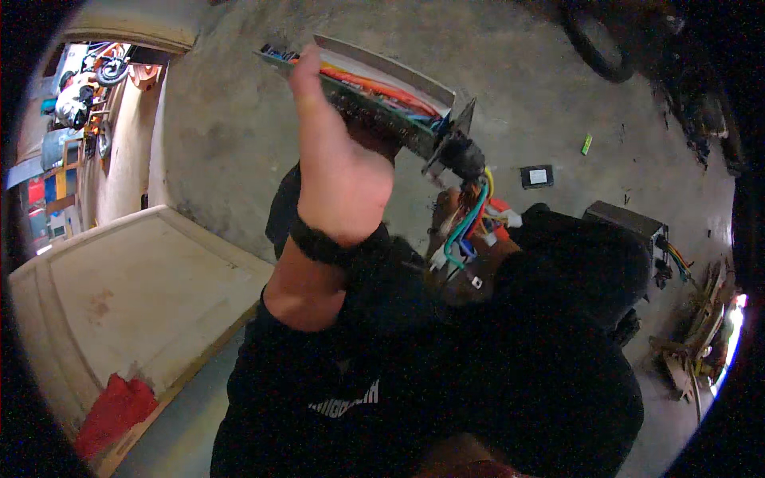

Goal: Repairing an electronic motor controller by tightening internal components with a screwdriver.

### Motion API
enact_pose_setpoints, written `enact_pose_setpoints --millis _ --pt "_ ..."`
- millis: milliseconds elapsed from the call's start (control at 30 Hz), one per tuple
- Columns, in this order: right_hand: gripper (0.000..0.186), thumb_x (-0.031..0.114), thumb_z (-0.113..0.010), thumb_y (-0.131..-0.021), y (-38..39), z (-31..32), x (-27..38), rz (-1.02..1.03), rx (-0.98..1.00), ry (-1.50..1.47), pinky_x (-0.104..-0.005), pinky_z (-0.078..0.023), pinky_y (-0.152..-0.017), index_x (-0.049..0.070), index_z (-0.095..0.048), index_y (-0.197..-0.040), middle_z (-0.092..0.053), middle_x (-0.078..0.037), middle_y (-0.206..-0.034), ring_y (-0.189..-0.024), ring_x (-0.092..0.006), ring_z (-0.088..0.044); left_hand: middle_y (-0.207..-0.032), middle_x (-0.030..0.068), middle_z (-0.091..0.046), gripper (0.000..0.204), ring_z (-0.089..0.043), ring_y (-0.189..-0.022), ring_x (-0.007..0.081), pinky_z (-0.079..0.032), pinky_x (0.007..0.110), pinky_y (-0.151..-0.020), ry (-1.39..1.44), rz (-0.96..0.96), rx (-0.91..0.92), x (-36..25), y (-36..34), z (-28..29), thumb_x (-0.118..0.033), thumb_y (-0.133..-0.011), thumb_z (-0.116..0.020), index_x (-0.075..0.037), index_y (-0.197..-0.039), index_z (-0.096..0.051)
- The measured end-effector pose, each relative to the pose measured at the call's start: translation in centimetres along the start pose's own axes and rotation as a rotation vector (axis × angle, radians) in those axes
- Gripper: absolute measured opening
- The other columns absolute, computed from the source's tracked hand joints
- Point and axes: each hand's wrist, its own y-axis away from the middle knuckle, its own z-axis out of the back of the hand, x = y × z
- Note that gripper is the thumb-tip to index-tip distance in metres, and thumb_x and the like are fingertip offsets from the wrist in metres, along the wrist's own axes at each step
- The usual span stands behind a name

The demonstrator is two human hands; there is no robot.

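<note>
My left hand (343,171), with a black band at the wrist, grips a long controller circuit board (374,103) raised in front of me. The thumb lies at its far left end; the other fingers are hidden behind it. Red, orange and blue wires run along the board beside a pale metal strip (390,68). From a black end piece (462,155) a bundle of coloured wires (472,219) with white and red plugs hangs down. Skin that seems to be my right hand (500,253) shows dimly behind these wires; its fingers are hidden.
On the concrete floor (231,119) lie a black square with a white label (537,176) and a small green packet (587,144). A grey metal box (629,219) with wires stands right, near wood scraps (677,358). A tyre (594,48) lies beyond. A pale panel (151,279) bears red cloth (115,410).
</note>
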Motion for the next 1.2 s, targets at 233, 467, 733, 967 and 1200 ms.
enact_pose_setpoints --millis 233,467,733,967,1200 --pt "0.040 0.035 -0.065 -0.083 -2.4 -5.4 0.8 0.083 0.060 -0.011 -0.0492 -0.054 -0.083 0.004 -0.063 -0.109 -0.066 -0.022 -0.109 -0.101 -0.0417 -0.064 -0.109 0.0012 -0.060 0.038 -0.057 -0.103 0.0191 -0.044 0.038 -0.095 -0.555 -0.332 -0.051 -0.4 1.7 -1.2 -0.046 -0.093 -0.058 -0.014 -0.113 -0.056" --pt "0.041 0.036 -0.065 -0.083 -4.3 -8.4 0.4 0.146 0.056 -0.033 -0.0490 -0.054 -0.083 0.004 -0.063 -0.108 -0.066 -0.021 -0.109 -0.101 -0.0419 -0.064 -0.108 0.0003 -0.060 0.034 -0.056 -0.103 0.0158 -0.042 0.034 -0.095 0.144 0.212 0.047 -1.6 1.0 -3.4 -0.041 -0.096 -0.057 -0.012 -0.113 -0.056" --pt "0.030 0.027 -0.064 -0.083 -7.1 -9.7 -0.2 0.120 -0.038 -0.122 -0.0486 -0.054 -0.083 0.007 -0.062 -0.106 -0.065 -0.020 -0.109 -0.099 -0.0432 -0.063 -0.105 0.0004 -0.060 0.033 -0.056 -0.101 0.0158 -0.043 0.034 -0.094 0.206 0.357 -0.002 -0.2 0.2 -4.0 -0.040 -0.096 -0.058 -0.012 -0.112 -0.056" --pt "0.030 0.022 -0.064 -0.087 -8.3 17.1 1.2 0.119 -0.681 -0.405 -0.0426 -0.053 -0.077 0.002 -0.064 -0.110 -0.070 -0.018 -0.094 -0.087 -0.0362 -0.067 -0.105 0.0018 -0.062 0.038 -0.058 -0.100 0.0177 -0.044 0.035 -0.095 0.266 0.429 0.109 0.2 0.3 -3.3 -0.041 -0.094 -0.061 -0.011 -0.116 -0.057" --pt "0.028 0.025 -0.068 -0.089 11.6 38.3 9.6 0.225 -0.798 -0.859 -0.0254 -0.044 -0.059 0.003 -0.068 -0.107 -0.069 -0.004 -0.079 -0.063 -0.0114 -0.057 -0.102 0.0028 -0.066 0.040 -0.063 -0.094 0.0181 -0.051 0.037 -0.088 0.204 0.477 0.199 0.8 0.6 -3.1 -0.042 -0.091 -0.064 -0.012 -0.117 -0.060"
